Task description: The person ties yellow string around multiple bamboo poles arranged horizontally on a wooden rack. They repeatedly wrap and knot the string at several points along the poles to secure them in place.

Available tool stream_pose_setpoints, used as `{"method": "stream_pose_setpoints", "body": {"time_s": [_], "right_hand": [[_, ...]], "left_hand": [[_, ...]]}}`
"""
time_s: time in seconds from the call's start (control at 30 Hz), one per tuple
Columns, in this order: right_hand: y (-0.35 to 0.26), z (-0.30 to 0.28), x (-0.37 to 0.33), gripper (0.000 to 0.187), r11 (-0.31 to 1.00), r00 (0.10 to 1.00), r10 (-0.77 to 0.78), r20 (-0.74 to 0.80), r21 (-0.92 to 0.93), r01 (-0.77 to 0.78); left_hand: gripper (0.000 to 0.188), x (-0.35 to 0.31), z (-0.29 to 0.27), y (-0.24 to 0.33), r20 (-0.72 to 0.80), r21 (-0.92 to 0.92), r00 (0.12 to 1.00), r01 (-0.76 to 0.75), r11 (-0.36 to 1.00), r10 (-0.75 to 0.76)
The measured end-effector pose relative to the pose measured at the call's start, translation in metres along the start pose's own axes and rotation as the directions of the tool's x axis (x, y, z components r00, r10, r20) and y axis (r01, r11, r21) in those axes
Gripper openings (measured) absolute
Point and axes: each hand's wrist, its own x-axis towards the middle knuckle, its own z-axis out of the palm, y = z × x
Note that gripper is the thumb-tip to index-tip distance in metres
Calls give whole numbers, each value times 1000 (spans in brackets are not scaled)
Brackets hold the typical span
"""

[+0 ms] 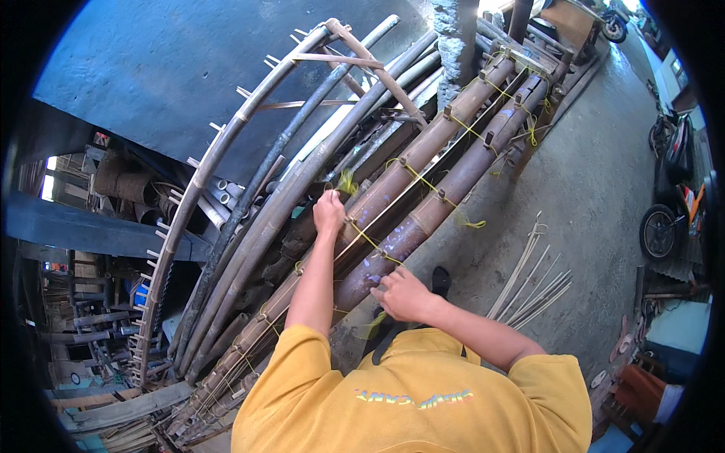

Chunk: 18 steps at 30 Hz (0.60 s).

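Observation:
Two long brown bamboo poles [423, 208] lie side by side in front of me, with short pegs along them. Thin yellow cord [365, 237] crosses from one pole to the other at several pegs. My left hand [328, 214] is closed at the far side of the poles, pinching the cord, with a loose yellow tuft [347, 181] by its fingertips. Over the near pole, my right hand [408, 296] is curled with its fingers together. A yellow strand [374, 325] hangs just below it; the grip point itself is partly hidden.
A curved bamboo frame with pegs [202, 170] and more long poles [283, 192] stand along the left. A rough pillar [455, 49] rises behind. Thin bamboo strips [532, 287] lie on the concrete floor to the right. Motorbikes [663, 226] are parked at the far right.

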Motion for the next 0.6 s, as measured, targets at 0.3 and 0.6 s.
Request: {"method": "stream_pose_setpoints", "body": {"time_s": [0.3, 0.6], "right_hand": [[-89, 112, 26, 35, -559, 826, 275, 491, 781, -278], [-152, 16, 214, 48, 680, 997, -77, 3, 732, 51]], "left_hand": [[36, -107, -160, -47, 106, 74, 993, -52, 996, 44], [35, -184, -104, -121, 190, -473, 966, -67, 878, 176]]}}
